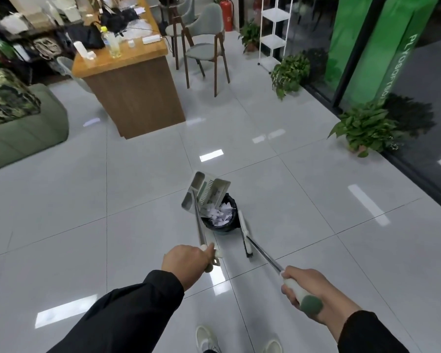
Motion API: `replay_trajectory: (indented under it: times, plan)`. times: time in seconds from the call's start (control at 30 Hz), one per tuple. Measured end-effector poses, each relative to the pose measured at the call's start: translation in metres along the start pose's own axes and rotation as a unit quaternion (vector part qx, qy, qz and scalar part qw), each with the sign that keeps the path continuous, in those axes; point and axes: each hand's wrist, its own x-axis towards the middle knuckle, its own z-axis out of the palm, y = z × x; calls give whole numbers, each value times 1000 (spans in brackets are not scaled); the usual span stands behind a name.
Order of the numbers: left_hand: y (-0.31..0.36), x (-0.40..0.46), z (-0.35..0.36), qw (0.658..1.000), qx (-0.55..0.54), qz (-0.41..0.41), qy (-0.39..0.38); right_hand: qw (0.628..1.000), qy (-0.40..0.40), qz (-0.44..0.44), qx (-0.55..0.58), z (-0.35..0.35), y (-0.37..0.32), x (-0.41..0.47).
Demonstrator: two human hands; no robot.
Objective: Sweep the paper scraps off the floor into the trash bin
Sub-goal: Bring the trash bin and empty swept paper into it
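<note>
A small round trash bin (230, 203) with a black liner stands on the grey tiled floor, holding white paper scraps (220, 214). A pale dustpan (206, 189) is tilted over the bin's left rim, its mouth facing into the bin. My left hand (185, 259) grips the top of the dustpan's long metal handle. My right hand (306, 293) grips the white and green end of the broom handle. The broom head (245, 234) rests on the floor just right of the bin.
A wooden desk (135, 80) and grey chairs (206, 47) stand ahead. A green sofa (23, 123) is at the left. Potted plants (364, 128) line the glass wall on the right, beside a white shelf (275, 31). My shoes (206, 338) show at the bottom edge.
</note>
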Motion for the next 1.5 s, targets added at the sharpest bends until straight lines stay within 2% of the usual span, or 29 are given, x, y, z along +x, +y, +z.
replay_trajectory:
  times: [0.13, 0.37, 0.87, 1.07, 1.27, 1.5]
  plan:
    - [9, -3, -10, 999, 35, 18, -22, 1000, 9, 12, 11, -4, 2, 5]
    - [27, -12, -30, 996, 85, 38, -12, 1000, 3, 7, 21, -12, 3, 9]
    - [43, -19, -42, 995, 90, 27, -18, 999, -9, 17, 40, -19, 2, 11]
    - [21, -24, -31, 998, 45, -31, -12, 999, -20, 30, 22, -9, 7, 20]
    - [-14, -38, -14, 997, 27, -78, -5, 995, -43, 54, 71, 21, 12, 30]
    - [-62, -47, -3, 991, 2, -121, 61, 997, -21, 27, 70, 39, 4, 31]
